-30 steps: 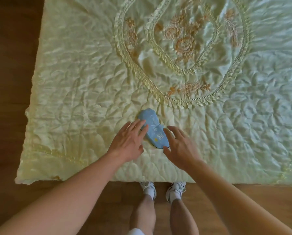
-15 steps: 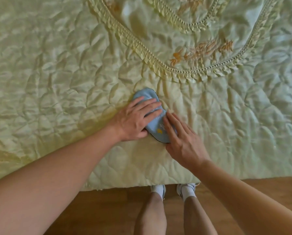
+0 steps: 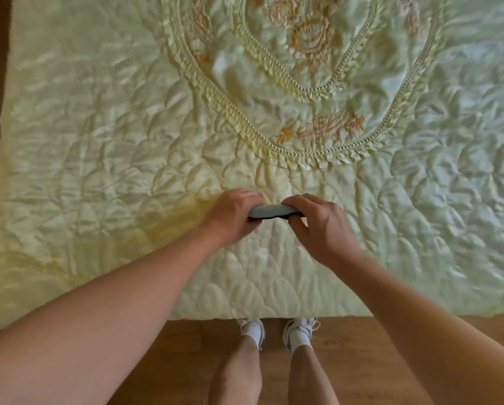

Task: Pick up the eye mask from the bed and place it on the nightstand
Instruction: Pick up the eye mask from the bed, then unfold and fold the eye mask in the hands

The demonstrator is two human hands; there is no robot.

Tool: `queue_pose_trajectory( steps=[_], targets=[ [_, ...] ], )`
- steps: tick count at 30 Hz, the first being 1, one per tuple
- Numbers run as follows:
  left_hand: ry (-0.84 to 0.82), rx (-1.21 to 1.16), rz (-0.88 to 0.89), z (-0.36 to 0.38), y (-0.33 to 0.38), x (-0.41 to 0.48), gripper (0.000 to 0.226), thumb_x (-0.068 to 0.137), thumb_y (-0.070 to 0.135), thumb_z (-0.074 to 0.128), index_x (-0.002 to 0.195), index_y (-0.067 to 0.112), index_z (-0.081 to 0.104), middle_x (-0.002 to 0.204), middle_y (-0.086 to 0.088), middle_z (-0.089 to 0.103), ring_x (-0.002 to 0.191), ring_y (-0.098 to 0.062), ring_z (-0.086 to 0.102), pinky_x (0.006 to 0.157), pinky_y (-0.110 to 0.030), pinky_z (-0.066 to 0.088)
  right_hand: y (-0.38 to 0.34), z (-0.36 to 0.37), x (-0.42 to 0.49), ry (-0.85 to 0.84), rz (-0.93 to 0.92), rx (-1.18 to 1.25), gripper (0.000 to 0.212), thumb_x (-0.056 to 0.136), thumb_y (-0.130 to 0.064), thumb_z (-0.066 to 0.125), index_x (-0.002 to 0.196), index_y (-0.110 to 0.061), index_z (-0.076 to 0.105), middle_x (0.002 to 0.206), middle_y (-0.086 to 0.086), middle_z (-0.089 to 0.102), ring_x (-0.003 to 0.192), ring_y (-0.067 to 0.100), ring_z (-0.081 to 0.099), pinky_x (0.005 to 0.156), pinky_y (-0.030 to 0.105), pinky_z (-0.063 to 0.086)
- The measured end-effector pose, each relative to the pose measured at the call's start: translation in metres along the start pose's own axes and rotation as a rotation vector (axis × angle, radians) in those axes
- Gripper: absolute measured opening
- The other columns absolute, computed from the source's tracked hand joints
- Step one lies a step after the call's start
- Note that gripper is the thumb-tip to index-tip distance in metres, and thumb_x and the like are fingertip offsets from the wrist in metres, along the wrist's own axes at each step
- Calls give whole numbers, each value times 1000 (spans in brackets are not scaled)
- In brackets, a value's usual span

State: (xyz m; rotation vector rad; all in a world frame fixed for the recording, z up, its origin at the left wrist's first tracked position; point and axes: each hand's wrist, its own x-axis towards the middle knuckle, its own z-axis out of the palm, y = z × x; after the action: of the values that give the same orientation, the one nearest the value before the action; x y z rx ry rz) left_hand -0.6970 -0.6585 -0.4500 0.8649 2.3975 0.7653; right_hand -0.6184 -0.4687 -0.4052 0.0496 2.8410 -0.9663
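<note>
Eye mask (image 3: 269,211) between hands | left hand (image 3: 233,219), right hand (image 3: 322,226) each grip one end | above bed (image 3: 99,141)

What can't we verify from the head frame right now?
- Nightstand: not in the head view at all, so the goal spot is unknown.
- Eye mask: only an edge-on strip shows; both ends are covered by the left hand and right hand.
- Mask's contact with the bedspread: unclear, hidden by the hands.

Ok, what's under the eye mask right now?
Beneath the eye mask, gripped by the left hand and right hand, only pale quilted bedspread shows. Its ends are covered by fingers.
</note>
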Motion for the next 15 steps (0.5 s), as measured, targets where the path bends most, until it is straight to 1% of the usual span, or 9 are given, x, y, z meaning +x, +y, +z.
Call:
queue_pose_trajectory(
  steps=[1, 2, 3, 5, 7, 9, 11, 12, 15],
  targets=[
    [0, -157, -102, -9, 12, 0, 5, 80, 14, 68, 80, 9, 66, 71, -1, 62, 66, -22, 59, 61, -34, 43, -8, -15, 5, 4, 20, 65, 18, 90, -11, 62, 106, -15, 71, 91, 2, 74, 72, 25, 67, 60, 38, 54],
    [-8, -331, -222, -21, 27, -1, 15, 84, 21, 66, 77, 8, 64, 67, 0, 60, 62, -18, 56, 57, -32, 41, -17, -31, 10, 8, 50, 139, 16, 91, -12, 62, 105, -15, 70, 90, -1, 73, 73, 17, 66, 65, 35, 55],
    [-16, -500, -312, -33, 41, -1, 22, 87, 24, 66, 78, 4, 65, 68, -3, 62, 61, -17, 57, 57, -30, 41, -26, -46, 15, 12, 87, 218, 14, 92, -12, 63, 104, -15, 70, 87, -5, 71, 72, 8, 64, 67, 28, 53],
    [20, -732, -424, -62, 76, -5, 20, 90, 19, 69, 88, -1, 69, 79, -10, 69, 71, -18, 65, 58, -23, 49, -48, -83, 25, 15, 149, 379, 11, 92, -16, 68, 103, -15, 69, 84, -11, 69, 76, 0, 65, 69, 20, 53],
    [65, -870, -493, -91, 113, -12, 10, 88, 17, 71, 96, 11, 73, 93, -6, 75, 84, -14, 71, 70, -18, 56, -71, -122, 32, 2, 205, 611, 19, 89, -19, 74, 106, -14, 69, 91, -6, 74, 87, 7, 72, 77, 27, 59],
    [124, -1038, -519, -120, 150, -22, 13, 86, 19, 74, 97, 25, 74, 102, -4, 77, 96, -16, 72, 85, -28, 56, -91, -164, 33, -38, 240, 833, 26, 86, -16, 77, 111, -13, 70, 102, 2, 77, 97, 16, 74, 85, 36, 61],
    [157, -1205, -519, -150, 186, -33, 19, 84, 16, 74, 101, 24, 75, 108, -9, 77, 104, -23, 72, 94, -39, 54, -111, -202, 30, -128, 231, 963, 34, 84, -17, 77, 117, -12, 70, 114, 10, 76, 106, 25, 74, 90, 45, 60],
    [158, -1258, -518, -164, 203, -39, 22, 85, 14, 73, 106, 21, 74, 110, -10, 77, 106, -24, 71, 96, -40, 54, -121, -219, 29, -174, 226, 999, 36, 85, -16, 77, 120, -12, 69, 118, 14, 75, 108, 29, 73, 92, 49, 59],
    [140, -1363, -534, -203, 253, -57, 30, 88, 12, 69, 118, 12, 70, 114, -12, 75, 110, -26, 70, 97, -41, 54, -151, -266, 20, -286, 261, 1051, 34, 90, -8, 73, 124, -7, 68, 119, 18, 74, 109, 32, 72, 95, 48, 57]
  ],
)
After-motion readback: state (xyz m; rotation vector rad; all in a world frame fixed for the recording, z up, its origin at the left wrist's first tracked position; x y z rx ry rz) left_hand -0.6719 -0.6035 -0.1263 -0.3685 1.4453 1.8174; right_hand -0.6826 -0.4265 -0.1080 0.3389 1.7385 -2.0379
